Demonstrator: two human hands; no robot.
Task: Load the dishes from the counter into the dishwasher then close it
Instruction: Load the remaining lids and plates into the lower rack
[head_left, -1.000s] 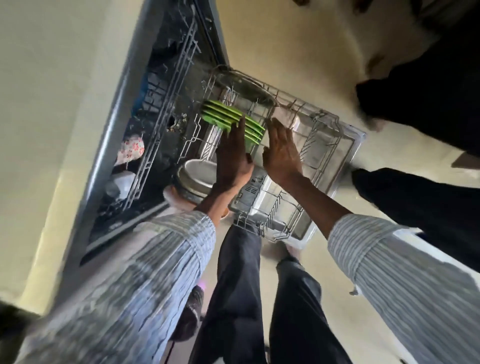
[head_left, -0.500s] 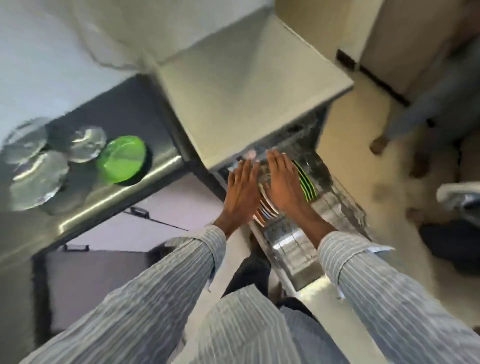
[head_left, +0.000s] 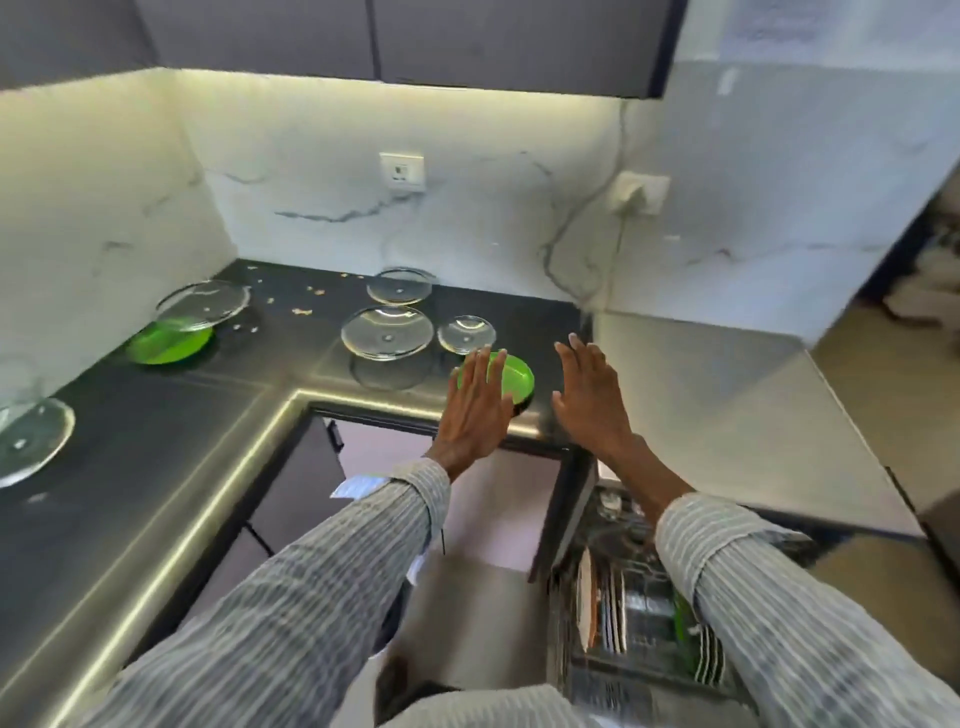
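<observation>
Head view, only one there is. Both hands are stretched out over the near edge of the dark table (head_left: 156, 467), fingers straight and spread, holding nothing. The left hand (head_left: 475, 410) sits in the middle of the frame and partly covers a green plate (head_left: 511, 376) that lies flat near the table's front edge; can't tell if the fingers actually touch it or just float above. The right hand (head_left: 592, 400) is just right of that plate, palm down, not on anything that can be made out.

Behind the green plate there's a bunch of clear glass lids: a big lid (head_left: 387, 332), a small lid (head_left: 466, 334) right beside it, and another lid (head_left: 400, 286) further back by the wall. Over at the left a second green plate (head_left: 169, 345) has a glass lid (head_left: 202, 304) leaning on top of it, tilted. One more glass lid (head_left: 31, 441) lies at the far left edge. Some crumbs (head_left: 301, 310) are scattered near the back corner.

Lower right of the frame, the dishwasher (head_left: 566, 519) is open and its rack (head_left: 631, 618) holds white plates (head_left: 584, 605) standing on edge, plus a bit of green plate (head_left: 681, 626) peeking out by the right sleeve (head_left: 779, 613). A wall socket (head_left: 401, 170) sits up on the marble wall.
</observation>
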